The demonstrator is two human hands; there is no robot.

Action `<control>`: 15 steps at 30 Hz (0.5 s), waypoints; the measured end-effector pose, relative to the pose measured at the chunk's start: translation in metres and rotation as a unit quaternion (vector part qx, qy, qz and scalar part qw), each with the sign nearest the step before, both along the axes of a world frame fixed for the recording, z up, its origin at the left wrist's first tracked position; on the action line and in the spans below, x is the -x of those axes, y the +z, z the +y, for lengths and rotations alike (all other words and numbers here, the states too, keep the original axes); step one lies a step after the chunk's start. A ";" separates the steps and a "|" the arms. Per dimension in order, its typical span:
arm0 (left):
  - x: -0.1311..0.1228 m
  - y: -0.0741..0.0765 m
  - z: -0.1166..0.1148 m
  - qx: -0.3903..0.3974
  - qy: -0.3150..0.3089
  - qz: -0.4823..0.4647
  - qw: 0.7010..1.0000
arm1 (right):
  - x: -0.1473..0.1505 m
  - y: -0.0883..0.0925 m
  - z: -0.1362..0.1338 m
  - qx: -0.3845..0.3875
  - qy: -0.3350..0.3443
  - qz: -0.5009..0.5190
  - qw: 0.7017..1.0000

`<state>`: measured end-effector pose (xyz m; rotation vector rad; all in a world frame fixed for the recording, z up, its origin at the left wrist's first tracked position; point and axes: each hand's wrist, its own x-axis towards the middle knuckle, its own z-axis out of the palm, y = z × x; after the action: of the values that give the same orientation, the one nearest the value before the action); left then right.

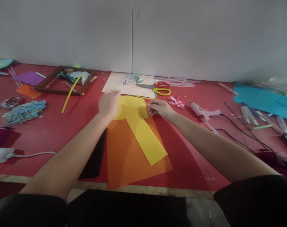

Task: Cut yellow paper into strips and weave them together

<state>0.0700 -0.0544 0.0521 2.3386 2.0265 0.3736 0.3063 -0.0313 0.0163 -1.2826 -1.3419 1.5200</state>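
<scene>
My left hand (pixel 109 103) is smeared by motion over the left edge of a yellow sheet (pixel 131 105), and its fingers cannot be made out. At the sheet's right edge my right hand (pixel 160 108) has its fingers curled together. Whatever they may hold is hidden. A yellow rectangular strip (pixel 145 138) lies slanted over a larger orange sheet (pixel 124 154), its upper end overlapping the yellow sheet. Beyond my hands, scissors (pixel 157 88) with red and yellow handles rest on a pale board (pixel 112 82) beside a pile of shredded bits (pixel 131 79).
To the right lie a pink woven piece (pixel 178 102), a corded pink glue gun (pixel 205 113) and a blue sheet (pixel 264 99). A brown frame (pixel 47 82) holding tools, a yarn bundle (pixel 24 112) and a dark flat device (pixel 96 160) are on the left. A wall (pixel 181 37) stands behind.
</scene>
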 end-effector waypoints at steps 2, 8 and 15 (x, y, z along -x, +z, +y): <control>0.017 0.001 0.001 -0.058 0.112 0.006 0.992 | 0.000 -0.001 -0.002 -0.009 -0.007 -0.001 1.000; 0.020 0.002 -0.004 -0.084 0.063 -0.012 0.994 | 0.002 -0.005 -0.007 -0.036 -0.036 -0.009 0.999; -0.012 0.002 -0.024 0.063 -0.022 -0.052 0.996 | 0.000 0.005 -0.051 -0.191 -0.010 -0.260 0.947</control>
<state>0.0823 -0.0789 0.0541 2.2368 1.8914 0.3480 0.3063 -0.0820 0.0209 -1.4820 -1.8377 0.8626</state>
